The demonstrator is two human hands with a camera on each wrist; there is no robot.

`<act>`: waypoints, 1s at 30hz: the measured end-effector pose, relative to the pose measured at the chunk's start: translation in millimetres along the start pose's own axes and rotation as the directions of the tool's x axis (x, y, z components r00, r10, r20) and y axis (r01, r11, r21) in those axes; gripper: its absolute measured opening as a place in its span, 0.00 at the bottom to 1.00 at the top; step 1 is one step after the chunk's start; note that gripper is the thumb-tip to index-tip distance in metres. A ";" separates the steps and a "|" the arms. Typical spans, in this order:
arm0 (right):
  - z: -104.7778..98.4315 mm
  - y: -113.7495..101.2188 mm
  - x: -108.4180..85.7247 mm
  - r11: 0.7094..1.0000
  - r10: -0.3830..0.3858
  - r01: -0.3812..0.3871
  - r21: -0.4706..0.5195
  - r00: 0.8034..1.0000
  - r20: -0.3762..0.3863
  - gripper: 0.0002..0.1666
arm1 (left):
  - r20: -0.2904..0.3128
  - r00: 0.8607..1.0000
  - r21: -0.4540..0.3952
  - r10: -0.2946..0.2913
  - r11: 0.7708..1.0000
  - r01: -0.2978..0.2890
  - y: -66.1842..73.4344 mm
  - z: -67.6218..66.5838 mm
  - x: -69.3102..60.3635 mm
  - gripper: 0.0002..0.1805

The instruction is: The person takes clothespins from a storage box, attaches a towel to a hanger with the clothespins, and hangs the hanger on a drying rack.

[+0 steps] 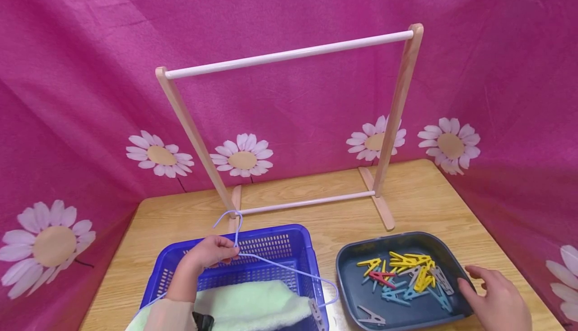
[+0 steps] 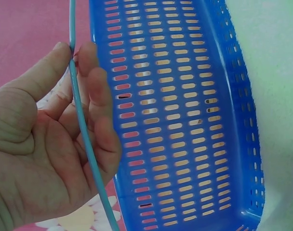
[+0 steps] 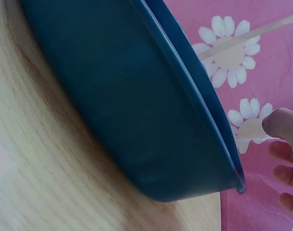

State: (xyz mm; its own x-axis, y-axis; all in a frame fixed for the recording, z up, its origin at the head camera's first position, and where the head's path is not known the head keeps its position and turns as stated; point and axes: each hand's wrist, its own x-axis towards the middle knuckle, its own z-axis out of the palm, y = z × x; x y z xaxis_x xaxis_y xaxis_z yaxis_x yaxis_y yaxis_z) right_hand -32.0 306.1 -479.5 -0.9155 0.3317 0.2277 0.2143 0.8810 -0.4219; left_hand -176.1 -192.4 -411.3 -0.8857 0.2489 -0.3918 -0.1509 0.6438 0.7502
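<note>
My left hand (image 1: 212,253) pinches a thin light-blue wire clothes hanger (image 1: 289,269) just below its hook, between thumb and fingertips. A pale green fluffy cloth (image 1: 253,298) hangs below the hanger, inside or over the blue basket (image 1: 303,238). One grey clothespin (image 1: 317,315) sits at the right end of the cloth, by the hanger's corner. At the right side of a dark teal tray (image 1: 354,296), my right hand (image 1: 501,296) hovers with loosely bent fingers and nothing in them. In the right wrist view its fingertips (image 3: 276,124) stand apart from the tray's rim.
Several yellow, blue, grey and red clothespins (image 1: 423,277) lie in the tray. Behind stands a wooden rack with a white top bar (image 1: 289,55) and a lower bar (image 1: 307,203). Pink flowered fabric (image 1: 289,105) surrounds the wooden table (image 1: 420,200) at the back and sides.
</note>
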 end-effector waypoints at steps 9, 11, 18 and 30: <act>-0.2 -0.5 -0.1 1.000 0.014 -0.014 -0.013 0.999 0.029 0.20 | -0.001 0.999 0.001 -0.034 0.999 0.034 -4.8 1.5 5.0 0.11; -0.2 -0.8 -0.4 1.000 0.013 -0.012 -0.012 1.000 0.025 0.19 | 0.006 0.999 0.001 -0.040 0.999 0.040 -5.4 1.9 5.9 0.11; -0.2 -1.1 -0.9 1.000 0.018 -0.018 -0.012 1.000 0.022 0.19 | 0.020 0.999 0.017 -0.048 0.999 0.048 -6.7 2.5 8.1 0.11; 0.5 0.1 0.8 0.999 0.037 -0.035 -0.026 0.998 0.051 0.20 | -0.050 0.998 0.182 -0.030 0.983 0.039 -0.2 -2.8 2.5 0.10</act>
State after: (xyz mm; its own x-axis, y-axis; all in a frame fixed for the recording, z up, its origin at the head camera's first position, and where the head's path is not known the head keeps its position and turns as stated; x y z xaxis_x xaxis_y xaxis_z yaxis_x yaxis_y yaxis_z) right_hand -32.9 306.3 -479.8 -0.9234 0.3459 0.1666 0.2553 0.8773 -0.4063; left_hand -179.5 -193.9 -410.9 -0.9018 0.1930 -0.3868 -0.1026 0.7737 0.6252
